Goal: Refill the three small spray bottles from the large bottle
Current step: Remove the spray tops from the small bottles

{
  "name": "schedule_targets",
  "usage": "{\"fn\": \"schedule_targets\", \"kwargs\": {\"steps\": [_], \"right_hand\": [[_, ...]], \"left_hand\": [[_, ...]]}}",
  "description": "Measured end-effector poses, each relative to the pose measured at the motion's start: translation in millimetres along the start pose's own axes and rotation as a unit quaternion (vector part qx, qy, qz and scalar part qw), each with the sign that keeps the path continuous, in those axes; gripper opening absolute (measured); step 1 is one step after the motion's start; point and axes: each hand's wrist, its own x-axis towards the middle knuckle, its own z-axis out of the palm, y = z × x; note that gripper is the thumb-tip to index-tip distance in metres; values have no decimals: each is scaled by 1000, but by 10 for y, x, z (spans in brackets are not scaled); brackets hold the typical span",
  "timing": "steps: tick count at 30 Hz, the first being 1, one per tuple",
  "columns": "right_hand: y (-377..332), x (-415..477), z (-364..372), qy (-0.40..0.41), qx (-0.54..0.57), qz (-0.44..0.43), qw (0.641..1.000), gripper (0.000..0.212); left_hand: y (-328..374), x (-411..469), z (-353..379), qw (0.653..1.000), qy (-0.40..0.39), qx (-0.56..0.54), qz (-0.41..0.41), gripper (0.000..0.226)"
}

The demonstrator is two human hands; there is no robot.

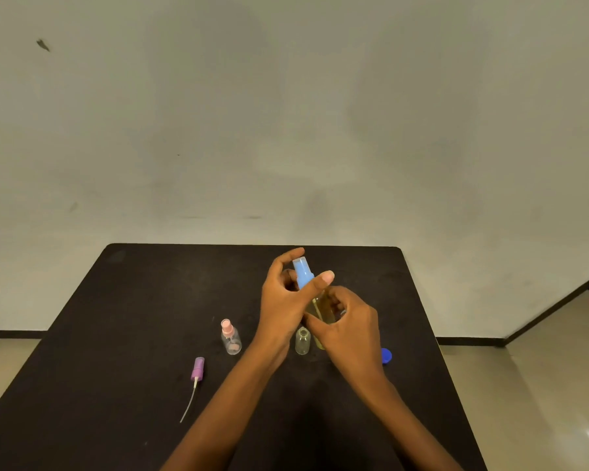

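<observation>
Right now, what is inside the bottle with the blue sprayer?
Yellowish liquid shows through the bottle; the left hand and right hand cover most of it, hiding the level.

A black counter (133, 317) with rounded far corners stands before a pale, smudged wall (286, 113). A dark baseboard (11, 333) runs along the glossy beige floor (541, 385).

Your grip hides most of the blue-topped bottle (302, 271) behind the open bottle (302, 341). Rightward, a blue cap (386, 355) shows half.
</observation>
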Motion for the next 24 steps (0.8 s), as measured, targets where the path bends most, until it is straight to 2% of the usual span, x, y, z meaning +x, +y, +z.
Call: {"fn": "schedule_targets", "kwargs": {"steps": [3, 7, 12, 18, 21, 24], "right_hand": [[-7, 7, 8, -5, 11, 3, 1000, 31], [-43, 28, -113, 0, 49, 14, 999, 28], [-54, 32, -132, -4, 61, 28, 998, 30], [-42, 14, -66, -20, 30, 30, 999, 30], [-49, 37, -102, -15, 54, 26, 998, 31], [-70, 54, -144, -19, 83, 37, 996, 31]], "left_hand": [[-2, -1, 8, 1000, -24, 5, -17, 55], [-14, -1, -74, 979, -103, -163, -59, 48], [4, 9, -127, 992, -85, -88, -26, 73], [-13, 21, -45, 998, -56, -3, 3, 65], [-10, 21, -63, 995, -87, -54, -5, 67], [-5, 35, -123, 988, -118, -98, -19, 52]]}}
